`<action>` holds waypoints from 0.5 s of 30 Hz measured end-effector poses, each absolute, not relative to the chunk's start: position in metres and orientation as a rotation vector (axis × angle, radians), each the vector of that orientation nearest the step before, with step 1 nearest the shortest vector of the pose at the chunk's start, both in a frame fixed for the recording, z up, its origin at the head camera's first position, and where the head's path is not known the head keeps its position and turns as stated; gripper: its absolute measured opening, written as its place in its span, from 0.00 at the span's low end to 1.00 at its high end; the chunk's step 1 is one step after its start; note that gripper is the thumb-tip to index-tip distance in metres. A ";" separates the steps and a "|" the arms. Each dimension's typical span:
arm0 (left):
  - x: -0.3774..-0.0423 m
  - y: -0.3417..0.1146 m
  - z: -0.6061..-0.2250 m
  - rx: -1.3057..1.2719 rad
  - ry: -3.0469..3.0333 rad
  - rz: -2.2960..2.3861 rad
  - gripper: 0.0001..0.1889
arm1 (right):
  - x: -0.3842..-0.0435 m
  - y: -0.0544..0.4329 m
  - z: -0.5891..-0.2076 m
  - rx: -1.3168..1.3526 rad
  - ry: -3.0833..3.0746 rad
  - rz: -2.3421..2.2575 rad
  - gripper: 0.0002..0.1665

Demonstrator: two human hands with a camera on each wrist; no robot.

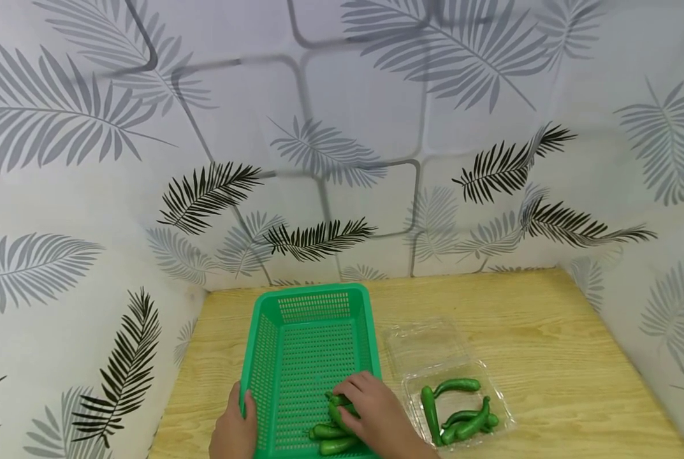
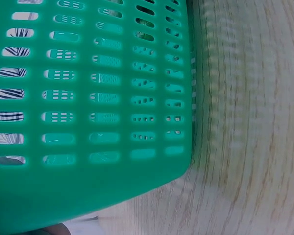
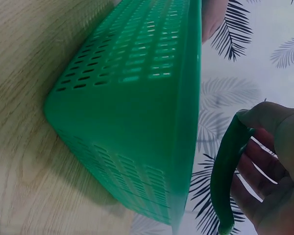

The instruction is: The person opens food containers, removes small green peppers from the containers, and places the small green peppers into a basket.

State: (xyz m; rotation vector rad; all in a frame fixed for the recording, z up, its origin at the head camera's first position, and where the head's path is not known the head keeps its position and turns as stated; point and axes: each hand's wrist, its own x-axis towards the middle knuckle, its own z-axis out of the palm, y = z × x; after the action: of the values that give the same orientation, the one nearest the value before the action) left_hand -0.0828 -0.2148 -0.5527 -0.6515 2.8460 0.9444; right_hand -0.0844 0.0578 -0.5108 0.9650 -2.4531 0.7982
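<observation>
A green plastic basket [image 1: 313, 354] stands on the table. My left hand [image 1: 235, 424] grips its left rim, thumb on the inner side; in the left wrist view the perforated basket wall [image 2: 88, 186] covers most of the hand. My right hand [image 1: 376, 411] is over the basket's near right part. Between its thumb and fingers it pinches a curved green chili pepper [image 3: 225, 166], held above rim height in the right wrist view. Several green chili peppers [image 1: 333, 444] lie at the basket's near end, partly hidden by that hand.
To the right of the basket a clear plastic clamshell box [image 1: 433, 347] lies with its lid folded back. Several green peppers [image 1: 429, 414] are in it. Wood-grain table [image 1: 571, 357] extends further right. Leaf-patterned sheeting [image 1: 364, 127] stands behind and at both sides.
</observation>
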 end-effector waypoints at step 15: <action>-0.083 -0.214 -0.550 -0.658 2.814 0.928 0.33 | -0.084 0.039 -0.520 1.078 -2.474 0.789 0.11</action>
State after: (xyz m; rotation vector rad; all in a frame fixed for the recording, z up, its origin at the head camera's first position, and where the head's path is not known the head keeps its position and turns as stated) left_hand -0.0832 -0.2139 -0.5499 -0.6576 2.8138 0.9284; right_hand -0.0843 0.0393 -0.5205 1.0782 -2.4739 0.7891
